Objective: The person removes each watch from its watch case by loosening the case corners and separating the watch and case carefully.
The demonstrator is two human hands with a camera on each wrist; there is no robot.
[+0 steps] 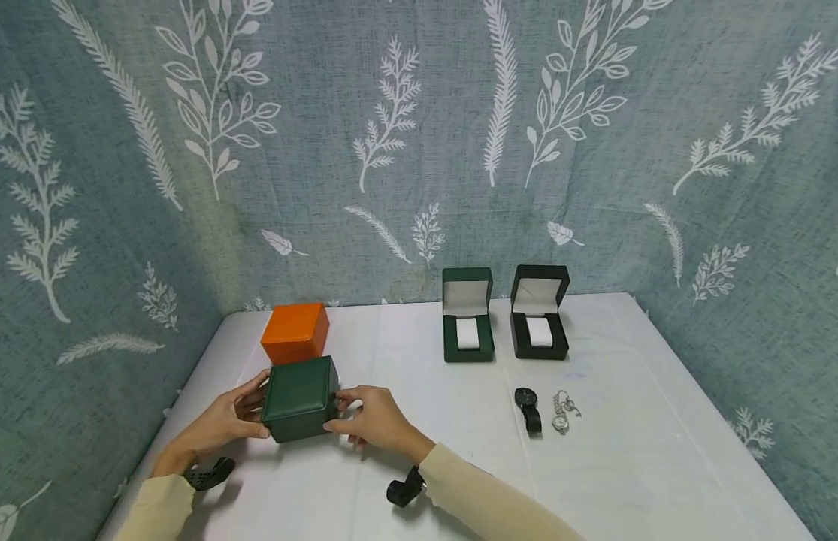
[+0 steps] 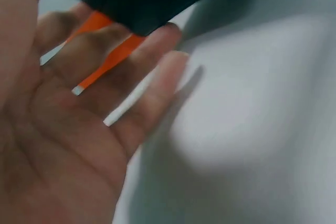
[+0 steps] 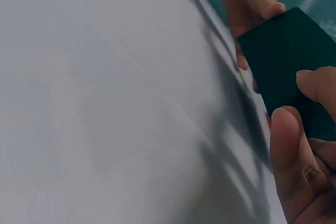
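Note:
A closed dark green box [image 1: 299, 397] is held between both hands at the left of the table, in front of an orange box [image 1: 293, 334]. My left hand [image 1: 214, 422] holds its left side, the thumb at the lower front corner and the fingers farther back. On the opposite side, my right hand [image 1: 381, 421] grips the box with thumb and fingertips. The right wrist view shows the green box [image 3: 291, 66] tilted, with the right thumb and a finger on its face. In the left wrist view, the left fingers [image 2: 163, 38] reach its dark underside edge.
An open green watch box [image 1: 468, 315] and an open black watch box [image 1: 540, 314] stand at the back, each with a white cushion. Before them lie a black watch [image 1: 527, 409] and a silver bracelet watch [image 1: 562, 412]. A patterned curtain [image 1: 419, 150] surrounds the white table [image 1: 635, 451].

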